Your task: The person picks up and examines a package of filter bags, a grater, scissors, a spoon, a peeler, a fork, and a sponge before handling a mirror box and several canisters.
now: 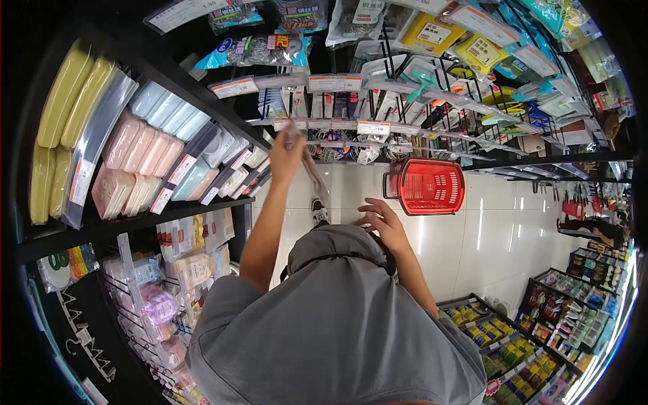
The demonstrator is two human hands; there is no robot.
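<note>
My left hand is raised in front of the rack and closed around a long, thin, greyish item. It looks like a flat package, but blur hides its kind. One end sticks out above my fingers; the rest hangs down over the floor. Close behind that hand run the lower hooks and price strips of the rack. My right hand is held near my body with its fingers apart and nothing in them. A red shopping basket stands on the floor just beyond it.
Shelves of plastic boxes rise close on my left. Ahead, a hanging rack carries bagged scrubbers and yellow packs. Low display shelves stand at the right rear. A person is far along the tiled aisle.
</note>
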